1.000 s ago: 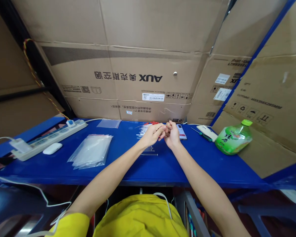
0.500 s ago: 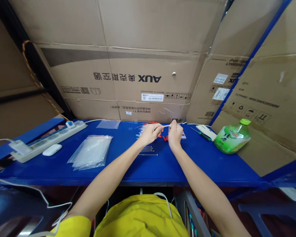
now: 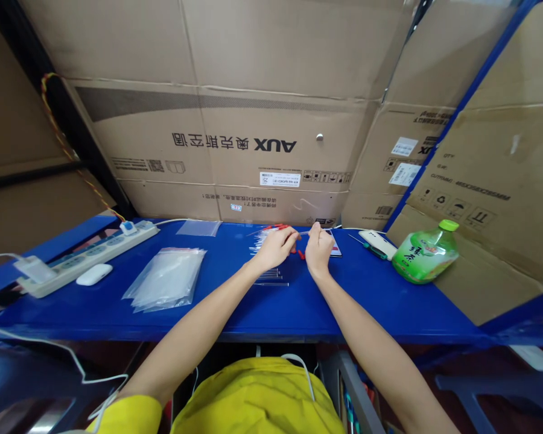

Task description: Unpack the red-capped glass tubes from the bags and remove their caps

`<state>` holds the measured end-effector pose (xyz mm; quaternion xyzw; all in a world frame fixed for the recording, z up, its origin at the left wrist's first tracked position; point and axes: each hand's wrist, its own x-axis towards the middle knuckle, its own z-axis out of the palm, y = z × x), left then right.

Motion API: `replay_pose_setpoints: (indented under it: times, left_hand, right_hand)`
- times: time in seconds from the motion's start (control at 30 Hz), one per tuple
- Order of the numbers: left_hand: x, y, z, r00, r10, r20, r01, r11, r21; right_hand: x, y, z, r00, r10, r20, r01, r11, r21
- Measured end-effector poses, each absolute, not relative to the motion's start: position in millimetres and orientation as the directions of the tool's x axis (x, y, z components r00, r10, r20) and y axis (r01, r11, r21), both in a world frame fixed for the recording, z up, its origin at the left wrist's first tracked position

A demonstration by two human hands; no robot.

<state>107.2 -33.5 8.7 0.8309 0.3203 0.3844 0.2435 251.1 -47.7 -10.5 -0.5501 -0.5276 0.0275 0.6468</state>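
Clear plastic, a thin tube (image 3: 306,232) is pinched at its ends by the closed fingers of the left hand (image 3: 276,246) and right hand (image 3: 319,248). Loose red caps (image 3: 301,254) lie between the hands on the tabletop (image 3: 262,307). Spare tubes (image 3: 271,277) lie nearer, so the work looks partway done. Farther left are plastic bags (image 3: 167,277), and to the right a green bottle (image 3: 428,253).

1. The table (image 3: 262,307) is smooth blue, faintly glossy.
2. The boxes (image 3: 235,108) are matt brown cardboard.
3. The bags (image 3: 167,277) are clear, shiny plastic.
4. The tubes (image 3: 274,278) look clear (glass or plastic, hard to tell).
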Motion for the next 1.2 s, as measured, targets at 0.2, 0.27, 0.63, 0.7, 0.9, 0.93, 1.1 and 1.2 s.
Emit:
replay_pose_setpoints:
  times: [0.2, 0.27, 0.63, 0.7, 0.9, 0.93, 1.1, 1.2]
  left_hand:
    - [105, -32, 4, 0.548, 0.661, 0.513, 0.453, -0.75, 0.482]
    - [106, -29, 2, 0.556, 0.655, 0.512, 0.45, -0.755, 0.477]
    - [114, -29, 4, 0.534, 0.685, 0.495, 0.262, -0.691, 0.673]
    - [115, -31, 5, 0.527, 0.702, 0.479, 0.22, -0.657, 0.721]
    - [115, -37, 8, 0.539, 0.753, 0.376, -0.05, -0.417, 0.907]
    - [114, -37, 9, 0.553, 0.748, 0.367, -0.078, -0.392, 0.917]
    - [108, -31, 12, 0.464, 0.807, 0.366, -0.086, -0.371, 0.925]
    - [104, -22, 7, 0.283, 0.869, 0.407, -0.047, -0.411, 0.91]
  right_hand:
    - [247, -50, -10, 0.406, 0.627, 0.665, 0.594, 0.371, -0.713]
    - [246, -51, -11, 0.375, 0.629, 0.681, 0.62, 0.376, -0.689]
    - [242, -50, -13, 0.34, 0.682, 0.648, 0.545, 0.419, -0.727]
    - [242, -48, -15, 0.35, 0.7, 0.622, 0.502, 0.421, -0.756]
    - [257, -31, -15, 0.48, 0.765, 0.43, 0.119, 0.428, -0.896]
    - [261, -28, -13, 0.49, 0.769, 0.41, 0.055, 0.442, -0.896]
    - [273, -25, -9, 0.504, 0.773, 0.386, -0.052, 0.473, -0.88]
    - [269, -29, -10, 0.383, 0.806, 0.452, 0.018, 0.482, -0.876]
